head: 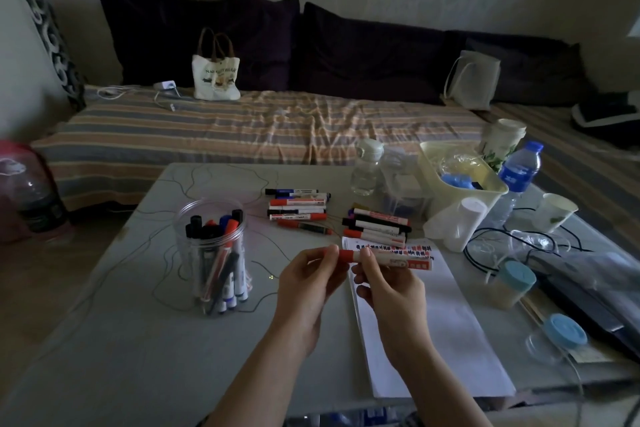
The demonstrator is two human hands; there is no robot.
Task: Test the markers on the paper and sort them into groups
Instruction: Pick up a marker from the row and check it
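Both hands held one red marker (388, 261) level above the near-middle of the table (138, 340), over the far end of the paper (446, 333). The left hand (308, 288) pinched the red cap end between fingertips and thumb; the right hand (391, 291) curled its fingers round the white barrel. Whether the cap was being pulled off or pushed back on could not be told from this angle.

The work looked well under way. The far end of the paper already carried rows of red and dark test scribbles (408, 249). Two sorted groups lay toward the table's far edge: a far group (298, 209) of about six markers near the middle, and a second group (377, 225) touching the paper's far end, just right of the first.

A good deal seemed left. The clear jar (213, 253), standing toward the left edge, held many more markers, black, red and blue caps upward, probably untested.
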